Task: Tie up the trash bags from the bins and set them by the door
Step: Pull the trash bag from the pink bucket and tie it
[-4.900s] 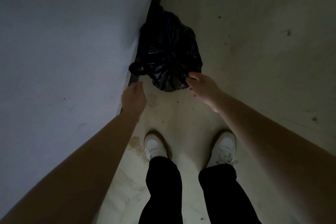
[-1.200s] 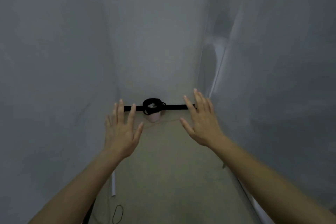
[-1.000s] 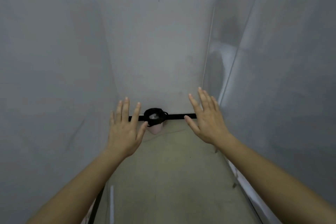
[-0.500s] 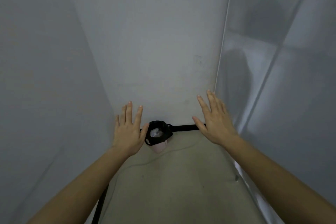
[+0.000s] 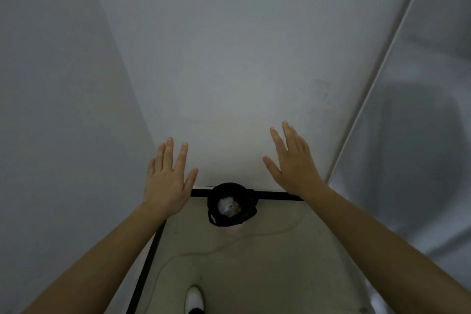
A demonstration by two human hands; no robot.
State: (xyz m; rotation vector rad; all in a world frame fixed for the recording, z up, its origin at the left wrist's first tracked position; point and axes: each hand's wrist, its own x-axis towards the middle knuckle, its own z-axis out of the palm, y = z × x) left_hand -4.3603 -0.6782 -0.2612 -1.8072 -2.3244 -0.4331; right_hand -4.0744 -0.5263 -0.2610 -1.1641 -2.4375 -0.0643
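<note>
Closer than 0.5 s back; white shoe now in view at bottom. L to R: left hand raised, fingers spread, empty; black plastic trash bag, mouth open w/ pale crumpled rubbish inside, on beige floor against pale wall, btwn hands; right hand spread, empty.

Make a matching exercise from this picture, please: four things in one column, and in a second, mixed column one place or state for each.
1. left hand
2. right hand
3. black trash bag
4. white shoe

A. on the floor, at the bottom edge
B. open, right of the bag
C. mouth open, at the foot of the wall
D. open, left of the bag

Pairs: 1-D, 2-B, 3-C, 4-A
</note>
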